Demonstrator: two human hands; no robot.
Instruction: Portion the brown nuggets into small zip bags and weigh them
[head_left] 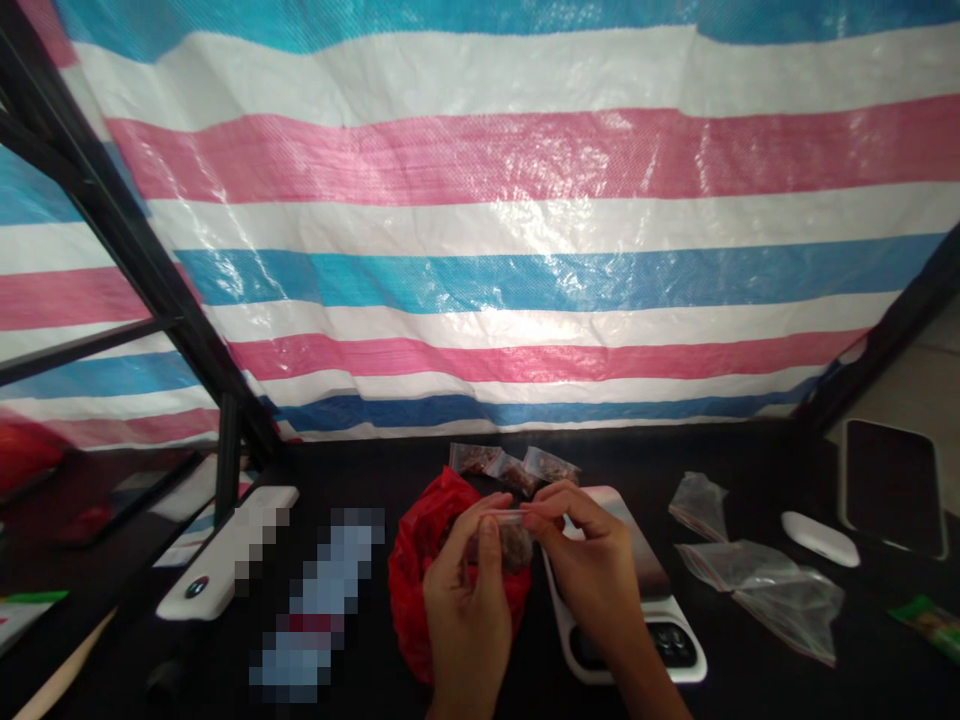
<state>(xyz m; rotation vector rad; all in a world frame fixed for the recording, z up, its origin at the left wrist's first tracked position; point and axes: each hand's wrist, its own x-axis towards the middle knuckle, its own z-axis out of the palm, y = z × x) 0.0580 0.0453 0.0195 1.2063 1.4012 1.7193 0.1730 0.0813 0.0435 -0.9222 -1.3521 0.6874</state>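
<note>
Both hands pinch the top edge of a small clear zip bag (pixel 516 545) with brownish contents. My left hand (pixel 472 590) is closed on its left side, thumb and fingers at the rim. My right hand (pixel 589 560) grips the right end of the same rim. Behind and below the bag lies a red plastic bag (pixel 420 600), its mouth bunched and its inside mostly hidden by my hands. Under my right forearm sits a white digital scale (pixel 694 660) with a shiny platform and a dark display. Filled zip bags (pixel 514 472) lie just beyond my hands.
Empty clear zip bags (pixel 787 590) rest to the right, near a white oval case (pixel 820 540) and a dark-screened phone (pixel 892 490). On the left lies a long white device (pixel 262 498) beside a blurred-out item (pixel 322 600). A striped tarp (pixel 525 230) hangs behind black frame bars (pixel 142 230).
</note>
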